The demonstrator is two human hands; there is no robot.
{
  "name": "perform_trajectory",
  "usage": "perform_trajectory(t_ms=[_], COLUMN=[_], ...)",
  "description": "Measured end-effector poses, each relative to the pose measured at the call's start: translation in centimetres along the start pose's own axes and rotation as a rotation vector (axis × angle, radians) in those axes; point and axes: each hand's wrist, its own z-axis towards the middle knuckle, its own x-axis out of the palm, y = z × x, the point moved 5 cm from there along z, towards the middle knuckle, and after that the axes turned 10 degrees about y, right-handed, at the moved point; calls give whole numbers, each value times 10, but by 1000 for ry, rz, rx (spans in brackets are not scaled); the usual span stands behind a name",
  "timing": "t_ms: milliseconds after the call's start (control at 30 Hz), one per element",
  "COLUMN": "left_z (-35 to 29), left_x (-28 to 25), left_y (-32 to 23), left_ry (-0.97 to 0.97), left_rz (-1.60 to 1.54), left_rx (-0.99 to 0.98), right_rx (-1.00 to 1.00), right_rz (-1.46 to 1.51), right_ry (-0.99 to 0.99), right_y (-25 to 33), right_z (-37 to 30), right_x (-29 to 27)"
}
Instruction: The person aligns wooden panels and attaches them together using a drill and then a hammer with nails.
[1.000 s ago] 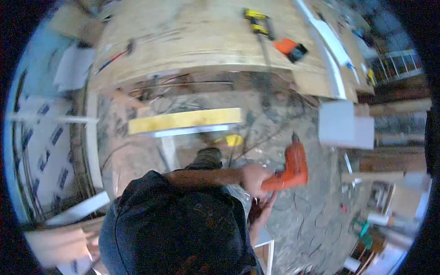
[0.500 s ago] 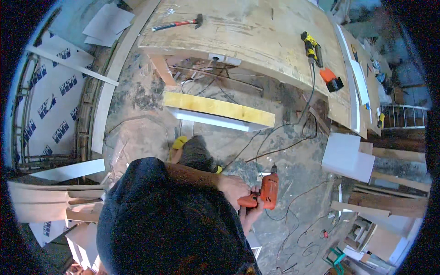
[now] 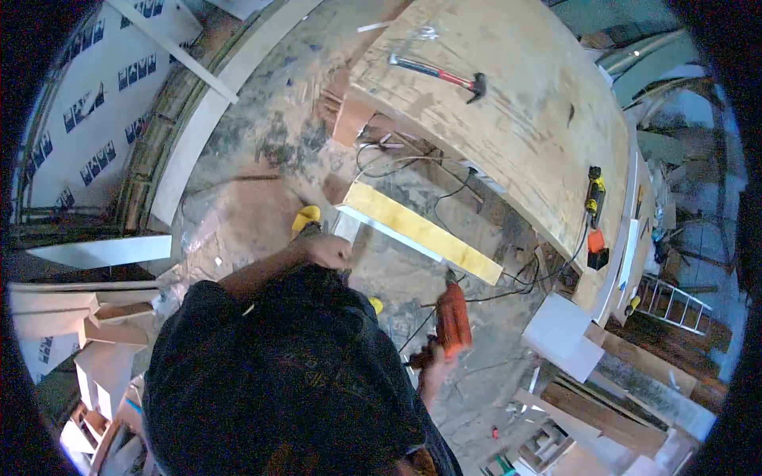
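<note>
My right hand [image 3: 435, 374] is wrapped round the handle of an orange power drill [image 3: 454, 321]. The drill's chuck end points away from me, close to the near side of a board structure with a yellow edge [image 3: 421, 230] and a white face. Whether it touches the board cannot be told. My left hand [image 3: 328, 252] is closed like a fist, left of the drill and just short of the board's left end. Anything between its fingers is hidden. One yellow shoe tip [image 3: 306, 216] shows beyond my left hand, another beside my dark shirt.
A large wooden worktable [image 3: 508, 103] stands ahead, with a hammer [image 3: 440, 75] and a yellow-black power tool [image 3: 594, 194] on it. Cables run over the dusty floor. White boards [image 3: 562, 336] and wood offcuts lie at right; printed sheet panels [image 3: 103, 95] lean at left.
My left hand has come off the drill and moved left and forward. The drill, in my right hand, has moved forward toward the yellow-edged board. My view has turned.
</note>
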Motion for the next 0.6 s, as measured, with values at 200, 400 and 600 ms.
perform_trajectory(t_ms=[200,400,600], left_z=[-5,49,73], left_x=[14,-16,-23], left_y=[150,142,168], left_ry=[-240,-405,-652], left_rz=[-396,-682,-1684], left_rx=[-233,-327,-43], right_rx=[-165,-121,-231], right_rz=[-427,-659,-716], right_ry=[250,336,657], right_y=[46,81,100], right_z=[15,57,124], right_x=[113,143,195])
